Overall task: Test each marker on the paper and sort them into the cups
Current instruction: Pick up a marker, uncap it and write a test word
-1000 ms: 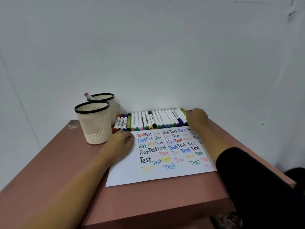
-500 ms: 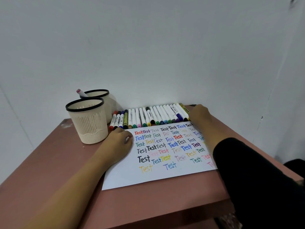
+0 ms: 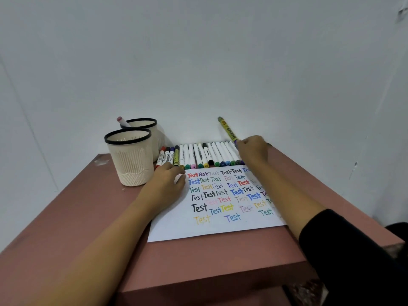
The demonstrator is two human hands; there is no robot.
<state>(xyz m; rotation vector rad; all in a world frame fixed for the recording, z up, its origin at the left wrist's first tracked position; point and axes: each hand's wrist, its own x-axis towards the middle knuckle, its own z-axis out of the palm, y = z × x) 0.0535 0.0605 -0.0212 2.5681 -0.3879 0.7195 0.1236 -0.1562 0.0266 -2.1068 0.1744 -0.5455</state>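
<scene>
Fingers of right hand (image 3: 252, 151) curled round yellow marker (image 3: 227, 130), tilted toward 11 o'clock over marker row (image 3: 205, 154). Left hand (image 3: 167, 182) flat, fingers loose, on paper (image 3: 216, 228); cups (image 3: 130, 160) at 10 o'clock.

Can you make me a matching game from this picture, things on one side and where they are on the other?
1 yellow marker
2 left hand
3 pink-capped marker
4 row of markers

a in the back cup
b on the paper corner
c in the right hand
d lying on the table

Pairs: 1-c, 2-b, 3-a, 4-d.
</scene>
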